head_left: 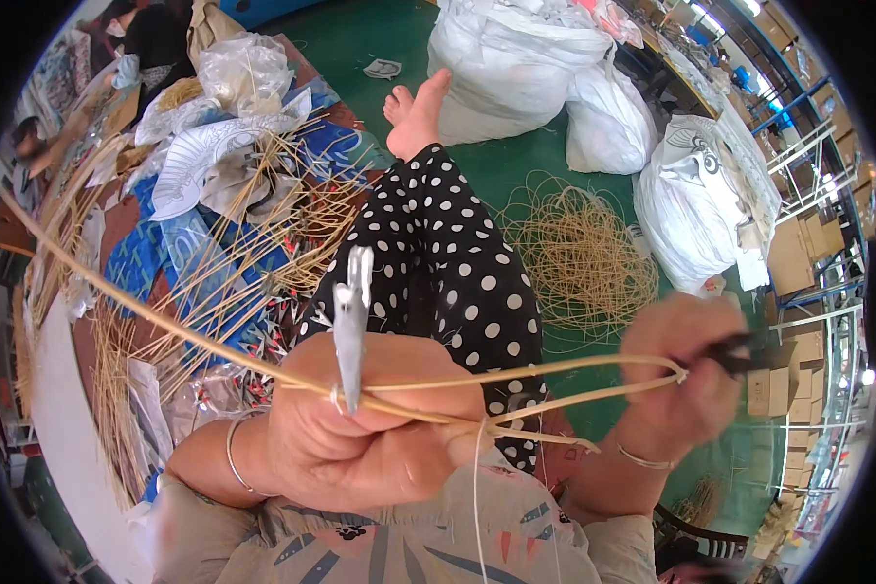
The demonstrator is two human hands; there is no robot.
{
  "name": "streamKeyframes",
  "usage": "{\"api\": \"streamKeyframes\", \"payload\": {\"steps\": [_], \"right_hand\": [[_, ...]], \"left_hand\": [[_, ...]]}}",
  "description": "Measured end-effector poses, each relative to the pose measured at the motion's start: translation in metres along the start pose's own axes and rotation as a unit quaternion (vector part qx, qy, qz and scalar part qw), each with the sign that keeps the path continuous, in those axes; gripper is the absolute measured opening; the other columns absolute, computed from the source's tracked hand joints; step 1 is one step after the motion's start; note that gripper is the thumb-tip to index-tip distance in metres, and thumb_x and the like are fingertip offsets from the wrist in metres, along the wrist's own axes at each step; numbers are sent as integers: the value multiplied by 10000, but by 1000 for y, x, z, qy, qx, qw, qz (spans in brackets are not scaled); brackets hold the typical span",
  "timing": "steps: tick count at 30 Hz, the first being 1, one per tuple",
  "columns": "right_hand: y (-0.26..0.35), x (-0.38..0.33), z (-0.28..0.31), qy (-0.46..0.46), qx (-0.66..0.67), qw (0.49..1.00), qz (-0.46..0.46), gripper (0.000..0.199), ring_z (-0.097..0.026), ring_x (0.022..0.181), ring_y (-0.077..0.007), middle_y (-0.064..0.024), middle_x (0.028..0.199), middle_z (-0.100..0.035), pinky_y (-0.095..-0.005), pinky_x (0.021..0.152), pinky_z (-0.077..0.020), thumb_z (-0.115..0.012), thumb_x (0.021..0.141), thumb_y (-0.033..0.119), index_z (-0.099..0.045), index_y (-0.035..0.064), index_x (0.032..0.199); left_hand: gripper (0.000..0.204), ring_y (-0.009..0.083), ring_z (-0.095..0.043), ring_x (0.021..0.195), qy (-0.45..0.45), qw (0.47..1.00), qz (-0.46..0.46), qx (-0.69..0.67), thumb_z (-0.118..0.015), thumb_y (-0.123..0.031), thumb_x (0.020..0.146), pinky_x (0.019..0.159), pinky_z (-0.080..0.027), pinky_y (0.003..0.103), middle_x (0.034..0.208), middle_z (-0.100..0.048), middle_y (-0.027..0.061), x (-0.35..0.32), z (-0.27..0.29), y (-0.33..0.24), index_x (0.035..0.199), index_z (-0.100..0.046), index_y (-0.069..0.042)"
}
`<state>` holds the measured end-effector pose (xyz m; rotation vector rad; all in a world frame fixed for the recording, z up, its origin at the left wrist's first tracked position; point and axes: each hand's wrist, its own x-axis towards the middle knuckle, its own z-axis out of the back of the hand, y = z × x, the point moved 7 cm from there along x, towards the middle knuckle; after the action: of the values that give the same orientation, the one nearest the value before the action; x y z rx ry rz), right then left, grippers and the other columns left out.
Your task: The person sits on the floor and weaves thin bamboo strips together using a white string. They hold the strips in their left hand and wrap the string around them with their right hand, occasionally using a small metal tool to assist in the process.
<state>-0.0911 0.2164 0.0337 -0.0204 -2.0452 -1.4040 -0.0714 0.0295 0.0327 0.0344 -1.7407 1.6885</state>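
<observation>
My left hand point(370, 428) is closed around a long, thin bamboo strip point(195, 341), which runs up to the far left and past my fist to the right. On the right the strip bends back into a narrow loop point(594, 363), tied with white thread at its tip. A narrow silver metal piece point(349, 336) stands up against my left fist; its kind is unclear. From the crossing strips hangs a white thread point(479, 506). At the loop's tip is my right hand point(681, 380), blurred but closed, with a black object point(735, 352) in it, too smeared to identify.
Loose bamboo sticks point(253, 253) lie over blue sheeting on the left. A tangle of thin strips point(579, 258) is on the green floor, right of my dotted trouser legs point(487, 302). White sacks point(516, 68) stand beyond. Another person point(156, 44) sits at far left.
</observation>
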Motion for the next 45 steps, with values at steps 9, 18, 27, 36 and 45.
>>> {"api": "streamKeyframes", "payload": {"steps": [9, 18, 27, 36, 45], "right_hand": [[-14, 18, -40, 125, -178, 976, 20, 453, -560, 603, -194, -164, 717, -588, -251, 500, -423, -679, 657, 327, -591, -59, 876], [-26, 22, -49, 194, -64, 975, -86, 169, -530, 588, -196, -85, 710, -565, -260, 510, -407, -637, 646, 6, -580, -7, 804], [26, 0, -61, 39, -470, 858, 202, 193, -520, 543, -200, -85, 687, -555, -271, 464, -427, -677, 595, 103, -586, 44, 754], [11, -20, -51, -31, -414, 906, 80, 317, -470, 466, -165, -76, 662, -550, -261, 409, -358, -671, 650, 51, -552, -28, 934], [17, -1, -79, 81, -538, 813, 209, 295, -468, 461, -149, -34, 619, -514, -242, 392, -348, -627, 568, 55, -587, 3, 855]], "left_hand": [[71, 190, -489, 442, -72, 994, -50, 72, -592, -83, 674, 407, -356, 282, 541, -531, 66, 1, 3, -8, 662, -578, -15], [62, 200, -521, 467, 5, 997, -1, 82, -605, -78, 654, 439, -403, 294, 569, -557, 57, 5, -1, -7, 689, -597, -27], [70, 194, -527, 478, -30, 969, -112, 217, -562, -10, 711, 405, -395, 272, 622, -550, 52, 4, -1, -18, 777, -569, -33], [69, 179, -498, 480, -61, 958, -102, 262, -552, -108, 762, 409, -366, 287, 621, -548, 53, -2, -2, -22, 789, -531, -48], [154, 198, -494, 421, -23, 959, -132, 251, -626, -35, 616, 345, -370, 271, 566, -512, 66, 2, -10, -23, 760, -576, -12]]}}
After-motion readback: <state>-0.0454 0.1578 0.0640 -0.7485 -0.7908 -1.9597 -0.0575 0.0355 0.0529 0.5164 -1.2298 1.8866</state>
